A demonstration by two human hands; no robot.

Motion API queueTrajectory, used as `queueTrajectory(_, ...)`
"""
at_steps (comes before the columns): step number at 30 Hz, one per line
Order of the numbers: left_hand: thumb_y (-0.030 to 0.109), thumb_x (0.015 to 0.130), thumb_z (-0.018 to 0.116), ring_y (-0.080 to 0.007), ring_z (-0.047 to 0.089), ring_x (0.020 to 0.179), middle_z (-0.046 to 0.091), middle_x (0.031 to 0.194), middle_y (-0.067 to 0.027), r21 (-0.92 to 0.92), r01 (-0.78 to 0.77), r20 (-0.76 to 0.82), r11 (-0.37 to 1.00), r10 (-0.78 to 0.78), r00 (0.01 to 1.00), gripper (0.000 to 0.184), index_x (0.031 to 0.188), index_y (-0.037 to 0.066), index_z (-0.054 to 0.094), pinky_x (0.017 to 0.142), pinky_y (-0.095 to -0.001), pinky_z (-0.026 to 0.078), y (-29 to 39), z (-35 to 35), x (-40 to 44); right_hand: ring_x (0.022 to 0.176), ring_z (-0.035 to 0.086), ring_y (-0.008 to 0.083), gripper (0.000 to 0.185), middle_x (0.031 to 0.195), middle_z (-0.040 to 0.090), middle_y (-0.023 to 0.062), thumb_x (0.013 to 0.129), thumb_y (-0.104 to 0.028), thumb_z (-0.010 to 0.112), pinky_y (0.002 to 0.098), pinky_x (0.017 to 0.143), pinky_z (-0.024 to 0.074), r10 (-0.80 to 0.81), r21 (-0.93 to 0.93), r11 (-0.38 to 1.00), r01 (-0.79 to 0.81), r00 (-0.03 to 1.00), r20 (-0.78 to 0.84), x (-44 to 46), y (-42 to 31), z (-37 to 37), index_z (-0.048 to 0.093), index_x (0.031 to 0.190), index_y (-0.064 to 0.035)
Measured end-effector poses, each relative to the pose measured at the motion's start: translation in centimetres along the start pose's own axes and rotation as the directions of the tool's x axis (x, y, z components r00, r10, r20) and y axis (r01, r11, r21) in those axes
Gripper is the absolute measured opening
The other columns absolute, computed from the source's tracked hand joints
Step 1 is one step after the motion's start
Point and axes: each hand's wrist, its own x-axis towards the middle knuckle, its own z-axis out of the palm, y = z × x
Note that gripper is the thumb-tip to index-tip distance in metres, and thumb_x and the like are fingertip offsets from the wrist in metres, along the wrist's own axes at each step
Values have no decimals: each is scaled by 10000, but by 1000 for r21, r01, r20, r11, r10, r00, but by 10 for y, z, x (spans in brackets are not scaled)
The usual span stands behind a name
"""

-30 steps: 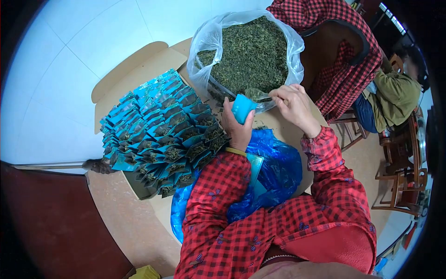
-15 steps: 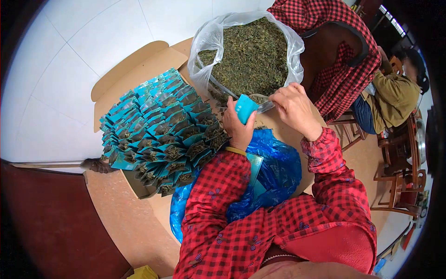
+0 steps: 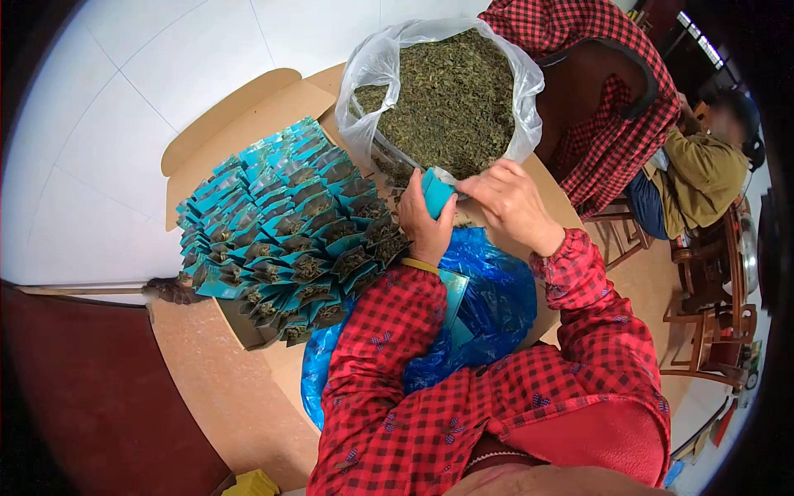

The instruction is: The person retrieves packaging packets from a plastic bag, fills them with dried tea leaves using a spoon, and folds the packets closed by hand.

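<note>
My left hand [image 3: 426, 227] is closed round a small teal pouch [image 3: 437, 193], held upright just in front of a clear plastic bag [image 3: 528, 107] of dried green leaves [image 3: 447, 95]. My right hand [image 3: 514, 202] pinches the handle of a clear scoop [image 3: 445, 175], whose bowl is at the pouch's mouth and partly hidden. Left of my hands, many open teal pouches [image 3: 289, 219] with leaves in them stand packed in rows in a cardboard box [image 3: 227, 124].
A blue plastic bag [image 3: 504, 289] with a flat teal packet [image 3: 453, 302] lies below my hands. At the right a person [image 3: 699, 174] sits near wooden chairs [image 3: 711, 335]. A red checked cloth [image 3: 616, 50] covers a chair at the upper right.
My right hand has moved left, bringing the scoop from the leaf bag's near edge to the pouch mouth. The pouch has tilted slightly in my left hand.
</note>
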Motion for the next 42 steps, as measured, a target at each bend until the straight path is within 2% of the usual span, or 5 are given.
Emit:
queueTrajectory(17,220,817,741,-407,512,1154,524,1270,-243,-27,9,-35,1000,-10,999,696,1383,0,401,976,-469,409,0,-1,-1,774,625,279,157,835,672,114,852,-84,625,365,701,495,270,221,942,-252,961,-59,-20,23,15,681,989,-31)
queueTrajectory(24,241,806,750,-402,509,1150,529,1266,-222,-1,3,-38,1000,-3,999,715,1383,6,399,966,-479,406,-2,-1,-1,693,647,305,158,815,678,143,911,-102,575,371,658,514,611,583,397,-709,678,408,-18,73,79,680,960,7)
queueTrajectory(28,236,825,734,-409,504,1161,520,1278,-235,11,3,-21,1000,-3,1000,689,1382,4,403,979,-470,407,-2,-1,-2,660,650,288,167,771,671,152,913,-125,578,367,647,517,729,597,308,-741,587,352,0,87,114,685,969,-9)
queueTrajectory(32,234,825,733,-408,499,1169,519,1283,-232,27,-14,-12,1000,14,1000,691,1386,6,400,982,-470,406,-4,-1,-1,696,644,118,200,863,701,61,957,-125,560,274,628,516,762,354,587,-728,645,61,12,100,120,666,1024,30)
queueTrajectory(42,223,824,733,-404,500,1178,521,1291,-236,-10,65,-15,998,-65,998,707,1397,-2,385,995,-469,391,-1,-1,-1,686,640,155,186,767,674,89,944,-120,568,294,631,504,711,467,640,-611,701,-57,-6,67,60,660,1039,12)
